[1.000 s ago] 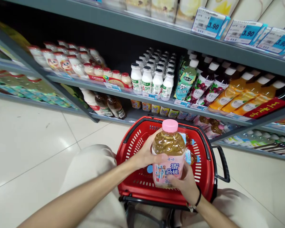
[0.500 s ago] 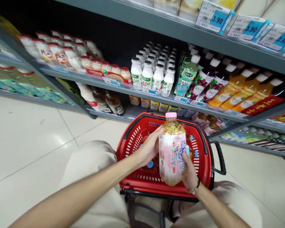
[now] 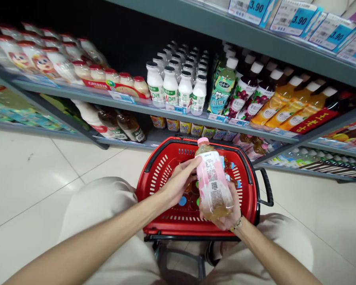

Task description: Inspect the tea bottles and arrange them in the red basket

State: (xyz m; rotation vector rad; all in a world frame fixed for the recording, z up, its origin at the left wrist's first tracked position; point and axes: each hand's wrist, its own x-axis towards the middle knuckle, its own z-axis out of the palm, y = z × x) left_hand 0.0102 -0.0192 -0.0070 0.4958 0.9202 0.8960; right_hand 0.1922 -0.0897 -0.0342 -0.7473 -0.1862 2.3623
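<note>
A large drink bottle [image 3: 213, 182] with a pink cap and a pink-and-white label is held above the red shopping basket [image 3: 154, 229]. The side of its label with small print and a square code faces me. My right hand [image 3: 227, 215] grips the bottle's lower part from behind and below. My left hand [image 3: 180, 180] presses its fingers to the bottle's upper left side; some fingertips are hidden behind it. Inside the basket lie several drink bottles, among them one with a blue cap [image 3: 182, 201]. The bottle leans slightly to the left.
Ahead stands a shelf [image 3: 103, 93] with small white milk bottles [image 3: 169, 87], red-capped bottles [image 3: 44, 59], grape juice bottles [image 3: 240, 91] and orange juice bottles [image 3: 287, 103]. Price tags [image 3: 293, 19] line the upper edge. The basket's black handle [image 3: 267, 188] sticks out right. My knees flank the basket.
The bottle has been turned, so the printed back of its label now faces me instead of the picture side. My right hand has shifted underneath it. The view has moved slightly right.
</note>
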